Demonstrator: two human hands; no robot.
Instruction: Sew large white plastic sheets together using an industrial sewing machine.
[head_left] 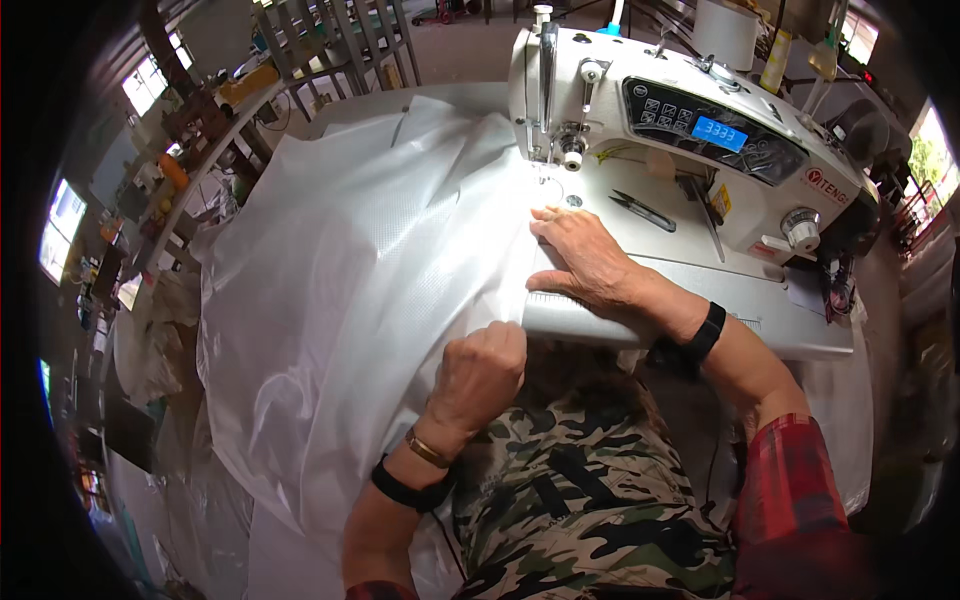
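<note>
A large sheet of white, shiny woven plastic fabric [330, 240] spreads over the left of the sewing table and hangs down its near side. My left hand [480, 370] is closed in a fist on the fabric's right edge, near the table's front. Farther up that edge, my right hand [582, 258] lies with thumb and fingers spread, fingertips on the fabric's border. Just beyond those fingertips is the needle area of a white sewing machine [690, 110], brightly lit. The needle itself is washed out by glare.
Thread snips [643, 211] lie on the machine bed right of my right hand. A small dark disc [574, 201] sits near its fingers. The machine's panel has a lit blue display [719, 134]. Grey chairs [340, 45] stand beyond the table, and a cluttered bench [200, 160] runs along the left.
</note>
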